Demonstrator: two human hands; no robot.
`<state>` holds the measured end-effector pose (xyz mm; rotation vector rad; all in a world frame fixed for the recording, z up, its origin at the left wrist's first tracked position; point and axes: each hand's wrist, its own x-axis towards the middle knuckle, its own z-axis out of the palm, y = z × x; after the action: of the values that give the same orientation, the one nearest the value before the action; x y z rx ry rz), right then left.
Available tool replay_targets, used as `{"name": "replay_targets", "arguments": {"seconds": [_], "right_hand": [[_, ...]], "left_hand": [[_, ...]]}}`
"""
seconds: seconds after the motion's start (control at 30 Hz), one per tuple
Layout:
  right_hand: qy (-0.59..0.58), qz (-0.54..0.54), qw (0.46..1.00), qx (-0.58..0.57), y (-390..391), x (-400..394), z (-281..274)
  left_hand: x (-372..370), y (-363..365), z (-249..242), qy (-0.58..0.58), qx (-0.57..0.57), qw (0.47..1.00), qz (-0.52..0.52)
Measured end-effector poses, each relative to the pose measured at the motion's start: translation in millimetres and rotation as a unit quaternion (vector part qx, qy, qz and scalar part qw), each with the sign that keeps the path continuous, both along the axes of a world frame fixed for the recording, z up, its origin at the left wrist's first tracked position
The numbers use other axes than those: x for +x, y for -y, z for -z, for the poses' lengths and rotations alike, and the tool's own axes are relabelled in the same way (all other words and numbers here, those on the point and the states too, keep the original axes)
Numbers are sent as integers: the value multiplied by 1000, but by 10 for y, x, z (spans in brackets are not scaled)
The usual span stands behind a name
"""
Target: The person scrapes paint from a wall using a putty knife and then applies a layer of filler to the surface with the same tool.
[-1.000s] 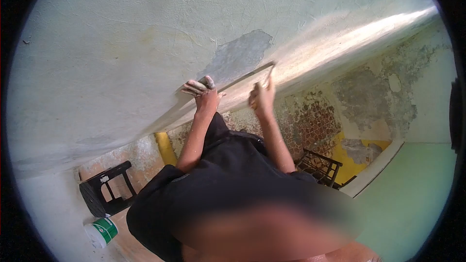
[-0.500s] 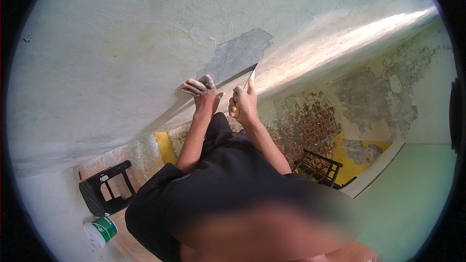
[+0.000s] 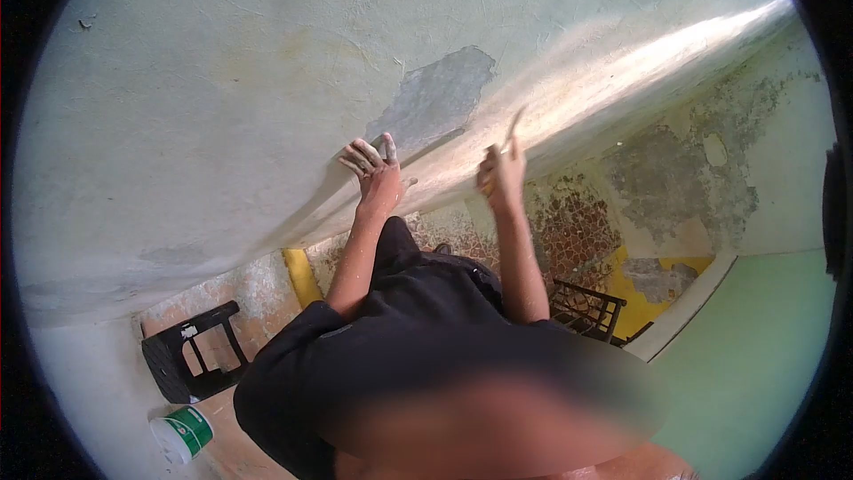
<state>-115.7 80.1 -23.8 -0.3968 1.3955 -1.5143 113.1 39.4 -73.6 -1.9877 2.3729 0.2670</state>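
Observation:
A pale, textured wall (image 3: 222, 124) fills the upper part of the view, with a bare grey patch (image 3: 440, 93) where its coating is gone. My left hand (image 3: 378, 173) rests against the wall just below the patch, fingers spread, whitish powder on the fingertips. To the right of the patch, my right hand (image 3: 504, 173) grips a thin scraper (image 3: 514, 126) whose blade points up. The blade is blurred and looks clear of the patch. A bit of yellow, perhaps the handle, shows in that fist.
At the lower left, a black stool (image 3: 195, 351) lies near a white and green bucket (image 3: 182, 434). A black metal rack (image 3: 591, 309) stands at the lower right, close to a yellow wall section (image 3: 633, 289). Light streaks across the wall.
My right hand has moved right with the scraper, away from the edge of the grey patch. My left hand has stayed nearly in place, its fingers a little more spread.

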Motion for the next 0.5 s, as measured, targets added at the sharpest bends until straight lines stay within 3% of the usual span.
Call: {"name": "replay_targets", "arguments": {"seconds": [0.17, 0.5], "right_hand": [[95, -118, 988, -38, -199, 735, 3], [132, -92, 987, 0, 14, 702, -92]], "left_hand": [[95, -14, 29, 30, 21, 999, 16], [21, 11, -16, 59, 47, 997, -24]]}}
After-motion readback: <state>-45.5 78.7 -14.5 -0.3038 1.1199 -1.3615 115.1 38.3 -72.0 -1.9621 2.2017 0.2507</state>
